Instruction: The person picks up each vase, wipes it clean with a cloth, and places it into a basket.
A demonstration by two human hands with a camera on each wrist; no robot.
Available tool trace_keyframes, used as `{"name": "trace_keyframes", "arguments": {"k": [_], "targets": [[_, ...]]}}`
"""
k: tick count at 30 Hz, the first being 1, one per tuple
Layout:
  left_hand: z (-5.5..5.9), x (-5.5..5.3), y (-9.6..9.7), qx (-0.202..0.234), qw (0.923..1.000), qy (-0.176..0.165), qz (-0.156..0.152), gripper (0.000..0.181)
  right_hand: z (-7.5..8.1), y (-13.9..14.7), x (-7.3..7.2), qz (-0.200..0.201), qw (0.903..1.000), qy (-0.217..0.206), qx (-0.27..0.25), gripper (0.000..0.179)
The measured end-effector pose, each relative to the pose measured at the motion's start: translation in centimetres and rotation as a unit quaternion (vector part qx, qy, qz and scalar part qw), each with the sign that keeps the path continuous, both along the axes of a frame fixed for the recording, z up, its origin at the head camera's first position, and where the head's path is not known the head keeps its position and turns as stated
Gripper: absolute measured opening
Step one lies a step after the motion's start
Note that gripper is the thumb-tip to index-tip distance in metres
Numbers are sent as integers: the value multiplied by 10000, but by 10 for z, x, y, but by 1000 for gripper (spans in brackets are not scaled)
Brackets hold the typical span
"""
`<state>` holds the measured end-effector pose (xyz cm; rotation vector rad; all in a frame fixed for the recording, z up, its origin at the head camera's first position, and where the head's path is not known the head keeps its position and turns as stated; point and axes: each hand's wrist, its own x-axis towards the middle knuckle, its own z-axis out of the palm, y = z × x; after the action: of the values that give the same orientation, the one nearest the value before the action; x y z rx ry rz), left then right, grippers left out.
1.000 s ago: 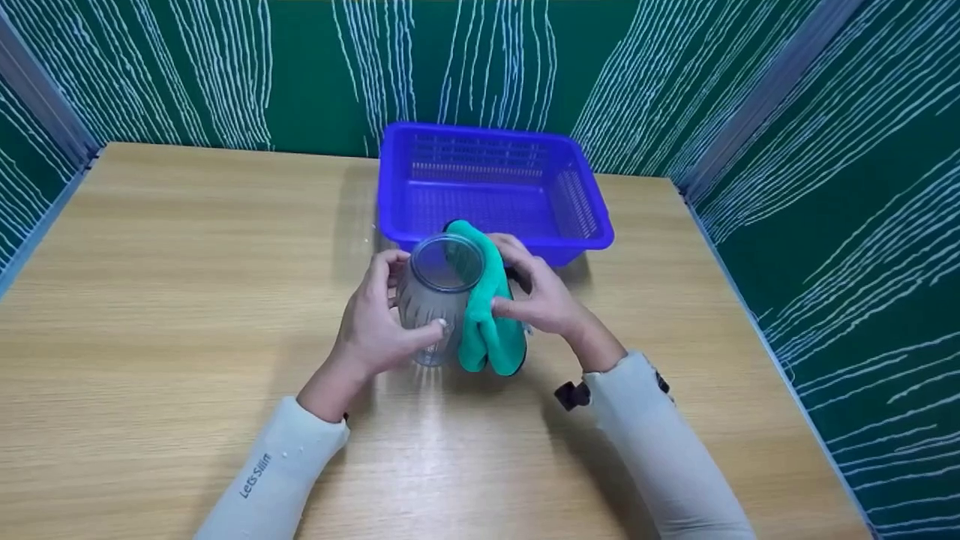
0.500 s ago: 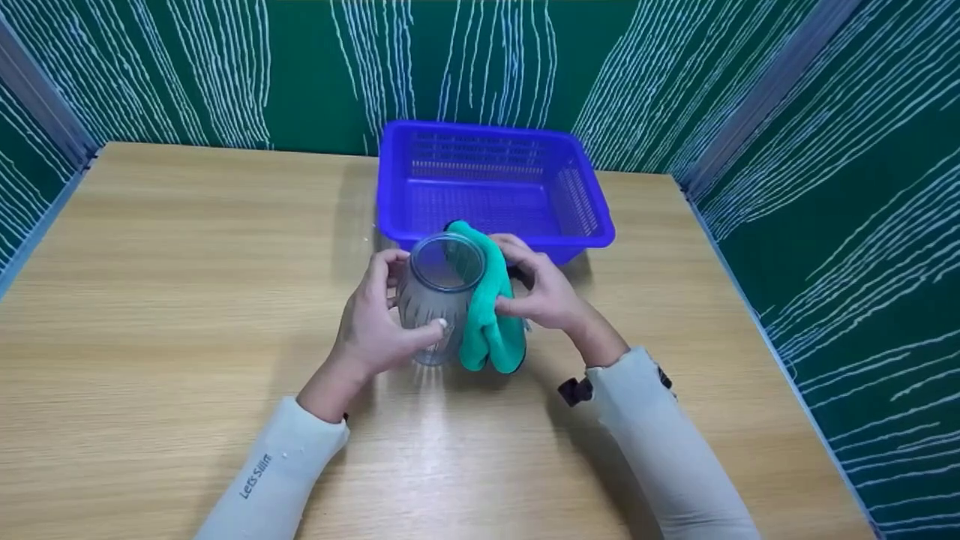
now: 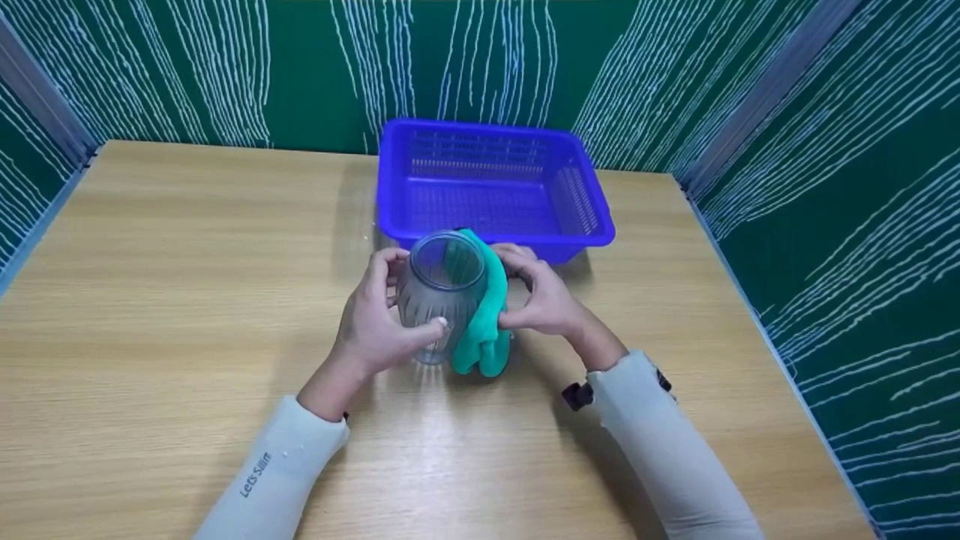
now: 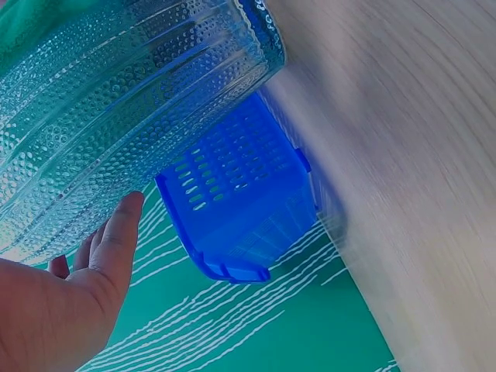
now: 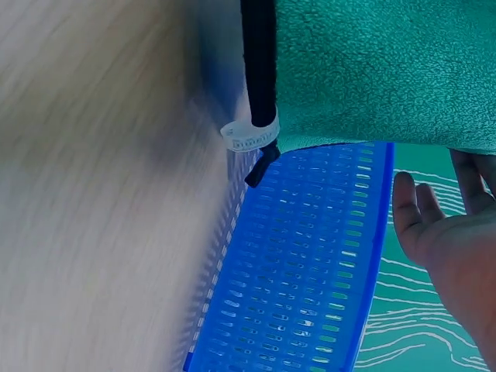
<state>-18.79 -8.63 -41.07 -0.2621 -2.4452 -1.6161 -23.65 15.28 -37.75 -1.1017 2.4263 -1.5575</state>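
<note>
A clear ribbed glass jar (image 3: 429, 304), mouth up, is gripped around its left side by my left hand (image 3: 375, 319), thumb across the front. Dimpled texture shows on the glass jar (image 4: 116, 116) in the left wrist view. Against the jar's right side lies a green cloth (image 3: 489, 319), folded and hanging down. My right hand (image 3: 546, 300) holds that cloth, thumb on its near face and fingers behind it. In the right wrist view the fleecy cloth (image 5: 380, 70) has a black edge strip and a small white tag (image 5: 249, 136).
Just beyond the hands stands a blue perforated plastic basket (image 3: 600, 234) on the wooden table (image 3: 187, 300). Green panels (image 3: 315, 97) with white streaks enclose the back and the sides. Grey posts rise at both rear corners.
My right hand has brought the cloth a little leftward and closer around the jar; the cloth's top has dropped slightly. The left hand and the jar stay nearly still.
</note>
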Motion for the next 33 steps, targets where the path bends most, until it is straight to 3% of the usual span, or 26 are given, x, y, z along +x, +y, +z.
{"name": "trace_keyframes", "arguments": {"k": [10, 17, 20, 33], "targets": [[0, 1, 0, 82, 9999, -9, -57, 80, -6, -1, 4, -211, 9976, -27, 657, 69], [-2, 1, 0, 49, 10000, 10, -86, 78, -40, 6, -12, -387, 9950, -134, 915, 70], [-2, 1, 0, 50, 10000, -35, -66, 79, -47, 7, -14, -383, 9944, -127, 972, 67], [-3, 1, 0, 83, 10000, -21, -50, 78, -55, 7, -16, -302, 9944, -3, 1014, 64]]}}
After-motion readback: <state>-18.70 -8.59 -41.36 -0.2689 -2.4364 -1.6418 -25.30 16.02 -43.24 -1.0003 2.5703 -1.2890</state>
